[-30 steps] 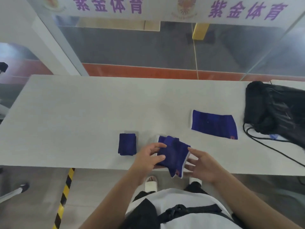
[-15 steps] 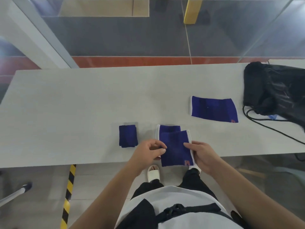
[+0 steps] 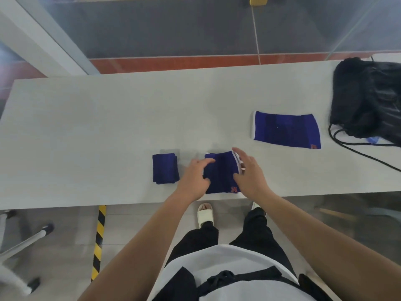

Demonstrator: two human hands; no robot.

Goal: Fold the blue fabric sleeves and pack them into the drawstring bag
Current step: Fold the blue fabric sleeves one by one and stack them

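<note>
Head view: left hand (image 3: 193,178) and right hand (image 3: 251,174) press flat on middle sleeve (image 3: 220,172) beside folded sleeve (image 3: 165,168).

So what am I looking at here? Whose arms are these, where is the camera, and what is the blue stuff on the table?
No machine here: these are a person's two bare arms, filmed by one camera worn on their head, looking down. On the pale table lie three blue fabric sleeves. The folded sleeve sits left, the flat sleeve lies unfolded to the right, and the black drawstring bag is at the far right. The left hand and right hand press flat on the middle sleeve, partly folded. Nothing is lifted.
</note>
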